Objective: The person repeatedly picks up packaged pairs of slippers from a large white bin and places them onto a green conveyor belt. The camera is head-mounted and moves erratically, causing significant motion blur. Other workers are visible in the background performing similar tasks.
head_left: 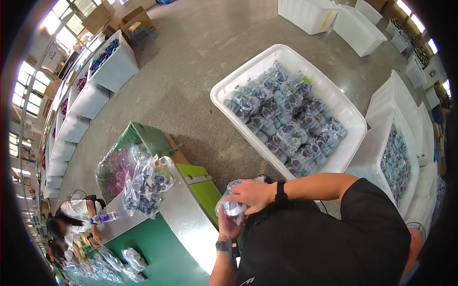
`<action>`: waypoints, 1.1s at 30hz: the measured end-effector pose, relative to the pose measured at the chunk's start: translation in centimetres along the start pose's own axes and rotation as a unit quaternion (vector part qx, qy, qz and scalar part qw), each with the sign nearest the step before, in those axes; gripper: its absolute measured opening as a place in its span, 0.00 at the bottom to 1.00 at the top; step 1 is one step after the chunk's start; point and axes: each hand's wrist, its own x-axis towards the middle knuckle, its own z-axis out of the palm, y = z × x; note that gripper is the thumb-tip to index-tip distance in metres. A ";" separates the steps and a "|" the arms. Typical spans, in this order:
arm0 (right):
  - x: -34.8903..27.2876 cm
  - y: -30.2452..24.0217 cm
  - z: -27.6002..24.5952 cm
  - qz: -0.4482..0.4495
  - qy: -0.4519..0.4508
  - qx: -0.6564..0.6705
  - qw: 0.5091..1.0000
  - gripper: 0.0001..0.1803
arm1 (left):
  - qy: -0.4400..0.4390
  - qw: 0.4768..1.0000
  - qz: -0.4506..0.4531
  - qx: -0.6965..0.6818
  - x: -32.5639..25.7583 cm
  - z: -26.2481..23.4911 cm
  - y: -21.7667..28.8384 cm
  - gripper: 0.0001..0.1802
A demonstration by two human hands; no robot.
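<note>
A small clear plastic bag of blue and purple items (232,208) is held at chest height between both hands. My right hand (253,194), with a black band on its wrist, lies over the top of the bag. My left hand (228,227), with a black watch on its wrist, grips the bag from below. My black shirt fills the lower right. Just beyond my hands a big white tub (228,82) stands on the floor, filled with several more such bags.
A green-topped table (157,248) with a metal edge is at my left, carrying a heap of bagged items (143,183), a water bottle (106,218) and loose bags (133,260). A seated person (74,214) works at its far end. White tubs (114,69) line the concrete floor.
</note>
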 end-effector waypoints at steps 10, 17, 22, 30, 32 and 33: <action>-8.5 11.1 -10.6 0.180 0.109 -0.125 0.970 0.38 | 0.184 0.941 0.141 0.245 1.1 -3.0 0.4 0.21; -13.6 19.0 -13.2 0.305 0.153 -0.260 0.903 0.35 | 0.270 0.921 0.168 0.223 -3.2 -10.4 -0.6 0.21; -17.2 20.8 -7.2 0.407 0.077 -0.147 0.898 0.33 | 0.331 0.913 0.160 0.177 -6.7 -15.6 -2.4 0.24; -19.7 22.3 2.9 0.397 -0.015 -0.037 0.917 0.26 | 0.357 0.902 0.180 0.162 -9.0 -22.0 -2.2 0.25; -20.9 23.2 5.0 0.391 0.007 -0.054 0.919 0.22 | 0.353 0.899 0.191 0.173 -9.4 -24.1 -1.1 0.25; -21.4 23.8 5.8 0.405 0.023 -0.006 0.914 0.22 | 0.367 0.889 0.198 0.189 -9.5 -25.3 -0.3 0.24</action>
